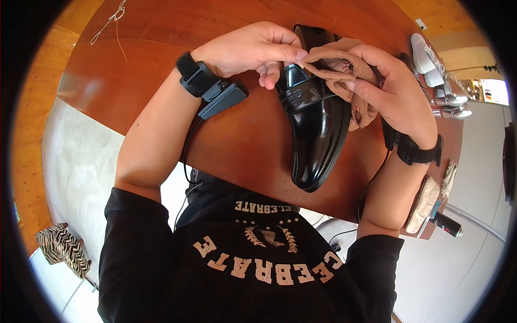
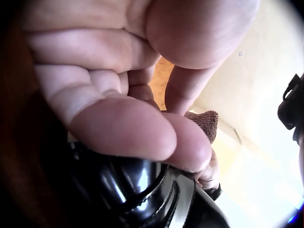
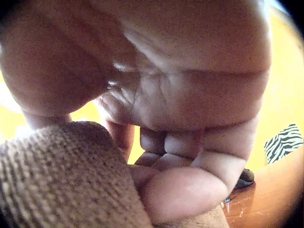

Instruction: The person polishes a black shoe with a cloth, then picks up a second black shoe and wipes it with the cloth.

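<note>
A glossy black loafer lies on the table with its toe toward the person. Over its opening and right side hangs a brown knitted cloth, bunched into folds with darker stains inside. My left hand pinches the cloth's left edge between thumb and forefinger, the other fingers curled beneath. On the other side, my right hand grips the cloth with thumb and fingers. In the left wrist view, fingertips overlap the loafer, with ribbed cloth behind them. Cloth fills the lower left of the right wrist view.
White sneakers and shiny shoes stand along the table's right edge. Nearer lie a beige cloth item and a black can. A pale string lies far left. On the floor sits a zebra-striped box.
</note>
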`<state>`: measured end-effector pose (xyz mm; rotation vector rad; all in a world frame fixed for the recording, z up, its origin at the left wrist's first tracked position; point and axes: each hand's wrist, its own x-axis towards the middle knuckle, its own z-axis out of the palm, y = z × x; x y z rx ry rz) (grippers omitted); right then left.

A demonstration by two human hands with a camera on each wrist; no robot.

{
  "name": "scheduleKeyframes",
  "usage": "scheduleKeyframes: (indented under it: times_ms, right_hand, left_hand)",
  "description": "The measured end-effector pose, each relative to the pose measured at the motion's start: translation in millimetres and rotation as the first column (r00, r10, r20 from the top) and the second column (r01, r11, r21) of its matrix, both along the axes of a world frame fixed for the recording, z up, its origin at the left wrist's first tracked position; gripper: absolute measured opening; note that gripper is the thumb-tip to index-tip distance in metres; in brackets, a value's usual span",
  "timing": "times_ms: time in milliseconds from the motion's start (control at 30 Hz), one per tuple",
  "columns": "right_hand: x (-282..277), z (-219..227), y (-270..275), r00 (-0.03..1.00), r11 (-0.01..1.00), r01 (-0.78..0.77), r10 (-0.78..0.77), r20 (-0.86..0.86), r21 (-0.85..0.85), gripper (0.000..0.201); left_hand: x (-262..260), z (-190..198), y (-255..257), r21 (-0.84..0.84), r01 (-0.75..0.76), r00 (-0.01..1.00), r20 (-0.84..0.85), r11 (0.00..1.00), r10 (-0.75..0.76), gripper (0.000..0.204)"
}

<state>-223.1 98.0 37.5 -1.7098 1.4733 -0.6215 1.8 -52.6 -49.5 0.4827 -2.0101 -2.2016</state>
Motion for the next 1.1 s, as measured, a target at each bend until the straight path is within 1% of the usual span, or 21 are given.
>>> scheduleKeyframes:
  times_ms: [167,267,367,567,767,867,933,1033,1100]
  right_hand:
    - [-0.2,-2.0,-0.1,1.0,1.0,0.005,-0.005,-0.001,-0.007,0.03]
    - [-1.6,-2.3,-0.9,1.0,1.0,-0.012,0.012,0.019,0.004,0.03]
    - [-1.1,-1.2,-0.5,0.999,1.0,-0.028,0.028,0.024,-0.005,0.03]
    - [-0.9,-1.7,-0.4,0.999,0.999,-0.042,0.043,0.02,-0.031,0.032]
    - [0.4,-1.1,0.0,0.999,1.0,-0.022,0.023,0.031,-0.01,0.031]
    - [0.1,-0.7,0.0,0.999,1.0,-0.024,0.025,0.022,-0.013,0.03]
    - [-1.2,-2.8,0.1,0.999,0.999,-0.024,0.025,0.032,-0.022,0.03]
    - [-1.1,-2.0,0.1,0.998,1.0,-0.009,0.007,0.061,0.023,0.03]
    - [0.1,0.2,0.3,0.999,0.998,0.017,-0.019,0.035,0.055,0.03]
  left_hand:
    - [0.6,5.1,3.1,0.029,-0.029,0.999,0.018,0.999,0.029,0.026]
    - [0.4,5.9,2.3,0.018,-0.008,0.999,0.044,1.0,0.007,0.025]
    - [0.5,8.3,4.5,0.009,-0.023,0.997,0.071,1.0,0.022,0.025]
    - [-0.4,2.4,4.3,-0.001,-0.003,1.0,-0.008,1.0,0.003,0.021]
    - [0.5,3.7,3.7,-0.042,0.025,1.0,0.019,0.999,-0.024,0.015]
    - [0.4,-1.9,2.0,-0.067,0.089,0.995,-0.042,0.994,-0.092,0.016]
    - [1.1,0.4,4.0,-0.06,0.08,0.995,-0.056,0.995,-0.083,0.017]
    - [0.7,1.1,3.6,-0.053,0.094,0.992,-0.074,0.994,-0.098,0.017]
    - [0.5,0.2,1.6,-0.057,0.113,0.99,-0.078,0.992,-0.118,0.016]
